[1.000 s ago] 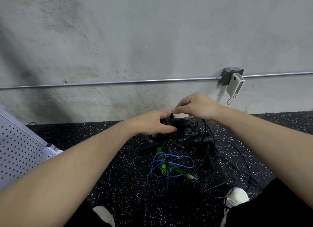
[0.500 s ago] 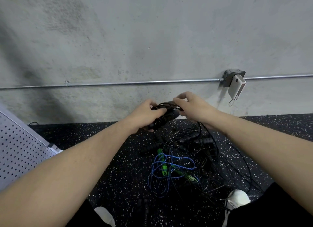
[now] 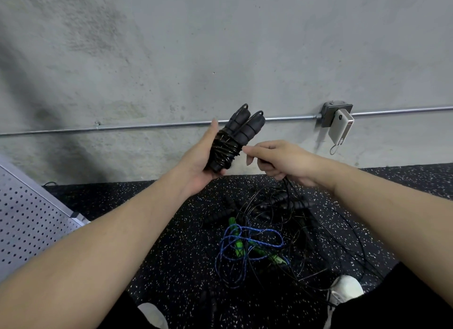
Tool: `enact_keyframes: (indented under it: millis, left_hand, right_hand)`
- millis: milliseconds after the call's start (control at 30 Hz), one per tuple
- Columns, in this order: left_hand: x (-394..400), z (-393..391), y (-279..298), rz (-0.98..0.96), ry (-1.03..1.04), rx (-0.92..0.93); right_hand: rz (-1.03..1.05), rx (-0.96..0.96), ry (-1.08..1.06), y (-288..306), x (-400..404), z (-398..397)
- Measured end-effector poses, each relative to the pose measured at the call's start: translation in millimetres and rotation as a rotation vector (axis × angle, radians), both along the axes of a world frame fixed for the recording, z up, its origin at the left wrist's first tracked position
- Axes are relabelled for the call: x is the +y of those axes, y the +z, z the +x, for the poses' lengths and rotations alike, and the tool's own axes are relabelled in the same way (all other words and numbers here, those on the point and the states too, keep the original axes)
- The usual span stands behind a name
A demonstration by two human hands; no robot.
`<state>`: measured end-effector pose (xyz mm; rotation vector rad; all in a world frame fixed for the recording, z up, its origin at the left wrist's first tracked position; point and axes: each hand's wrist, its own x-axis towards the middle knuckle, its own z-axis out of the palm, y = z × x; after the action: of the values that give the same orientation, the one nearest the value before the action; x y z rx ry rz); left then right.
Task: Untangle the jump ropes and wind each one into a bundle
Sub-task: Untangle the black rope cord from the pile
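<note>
Left hand (image 3: pixel 201 162) grips the wound black rope bundle (image 3: pixel 228 142) by its 2 handles, raised above the floor (image 3: pixel 152 230). Right hand (image 3: pixel 282 160) pinches thin, springy cord (image 3: pixel 288 185); likely light, slippery.

Bare forearms, black shorts, white shoes.

Left hand (image 3: pixel 199 160) and right hand (image 3: pixel 282 160) both uncovered: no gloves, rings, watch or bands visible. Forearms bare from wrist to frame edge, sleeves nowhere in sight along either arm. Black garment (image 3: pixel 392 304) over the right leg at the lower right corner, plain and unmarked, its cut unclear at the frame edge; matching dark fabric (image 3: pixel 117 311) low at centre left over the other leg. White shoe (image 3: pixel 346 290) beside the right leg, rounded toe, smooth upper, thin lace or strap line faintly visible along its side. Second white toe cap (image 3: pixel 153 315) at the bottom edge, partly cropped, detail too blurred to make out.
</note>
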<state>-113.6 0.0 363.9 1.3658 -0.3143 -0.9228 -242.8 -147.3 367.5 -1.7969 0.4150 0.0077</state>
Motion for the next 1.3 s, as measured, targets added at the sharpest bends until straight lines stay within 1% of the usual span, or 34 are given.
enact_keyframes:
  millis: [67,167,233,300,333,400,467,500,533,667,733,800,833,900,967,1067,1133,1200,1300]
  left_hand:
    - [1.2,2.5,1.9,0.008,-0.007,0.009]
    - [3.4,7.9,4.1,0.03,0.034,0.045]
    - [4.4,10.6,5.5,0.005,0.061,0.113]
    - [5.5,14.8,4.9,-0.02,0.057,0.152]
    - [6.4,17.3,4.2,-0.024,0.042,0.153]
    - [8.8,21.4,3.4,-0.015,-0.019,0.126]
    - [10.8,21.0,4.1,0.004,-0.116,0.078]
    - [11.6,19.2,4.7,0.016,-0.169,0.049]
    - [12.3,17.5,4.9,0.034,-0.22,0.014]
    - [11.6,11.3,5.1,0.167,-0.437,-0.193]
    - [8.7,9.4,1.7,0.228,-0.482,-0.308]
    - [4.3,9.4,-5.8,0.266,-0.503,-0.391]
    - [2.2,9.6,-9.8,0.287,-0.547,-0.45]
    - [-1.0,7.2,-12.4,0.371,-0.651,-0.606]
    - [-4.5,3.7,-10.3,0.46,-0.699,-0.752]
    - [-8.0,5.4,-11.7,0.522,-0.748,-0.881]
    - [-7.4,6.8,-13.9,0.525,-0.762,-0.955]
    - [-6.7,8.3,-17.4,0.538,-0.714,-1.045]
    - [-7.5,5.4,-28.0,0.597,-0.565,-1.238]
  right_hand:
    - [0.015,0.0,0.053,-0.7,-2.2,-2.8]
    - [0.102,0.001,0.137,-3.1,-9.7,-5.6]
    - [0.168,0.003,0.146,-3.9,-16.3,-7.8]
    - [0.164,0.006,0.142,-5.5,-21.8,-10.7]
    - [0.115,0.019,0.136,-5.7,-23.4,-11.9]
    - [-0.07,0.081,0.089,-4.2,-25.6,-13.3]
    - [-0.256,0.143,0.009,-3.1,-29.2,-13.6]
    - [-0.304,0.155,-0.024,-3.8,-31.6,-13.3]
    - [-0.315,0.158,-0.04,-4.6,-33.4,-13.0]
    - [-0.187,0.123,-0.058,-8.5,-40.1,-11.6]
    - [-0.217,0.114,-0.089,-10.4,-42.0,-10.9]
    - [-0.223,0.106,-0.07,-11.7,-38.8,-10.0]
    - [-0.212,0.105,-0.054,-12.3,-36.6,-9.0]
    - [-0.214,0.106,-0.046,-11.3,-30.6,-7.5]
    - [-0.252,0.107,-0.044,-10.0,-27.1,-4.9]
    - [-0.306,0.105,-0.035,-9.7,-25.2,-1.5]
    - [-0.381,0.105,-0.029,-7.9,-22.9,0.1]
    - [-0.452,0.092,-0.023,-7.4,-21.4,2.3]
    - [-0.492,0.051,-0.007,-5.9,-17.6,4.6]
